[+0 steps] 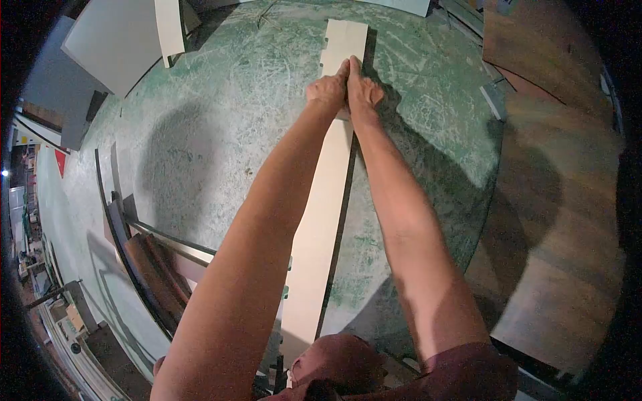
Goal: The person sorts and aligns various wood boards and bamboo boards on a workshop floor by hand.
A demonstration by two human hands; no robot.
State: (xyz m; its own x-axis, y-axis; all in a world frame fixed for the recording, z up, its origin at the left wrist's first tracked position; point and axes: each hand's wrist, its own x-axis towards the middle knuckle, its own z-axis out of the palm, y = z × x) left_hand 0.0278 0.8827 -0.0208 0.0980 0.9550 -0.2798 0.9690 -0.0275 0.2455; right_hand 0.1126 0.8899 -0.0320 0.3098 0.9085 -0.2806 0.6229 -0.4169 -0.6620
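Observation:
A long cream board (321,200) with notches along its left edge lies lengthwise on the worn green floor (221,140). Both hands are together near the board's far end, at the upper middle. My left hand (328,90) has its index finger stretched forward, its other fingers curled on the board. Beside it, my right hand (363,93) points the same way, fingers bent, thumbs side hidden between the hands. Whether the fingers grip something small between them cannot be made out.
Grey panels (117,50) and a cream strip (170,30) stand at the upper left. A rack with brown pieces (157,271) is at the lower left. Brown wood-look sheets (562,220) cover the right side.

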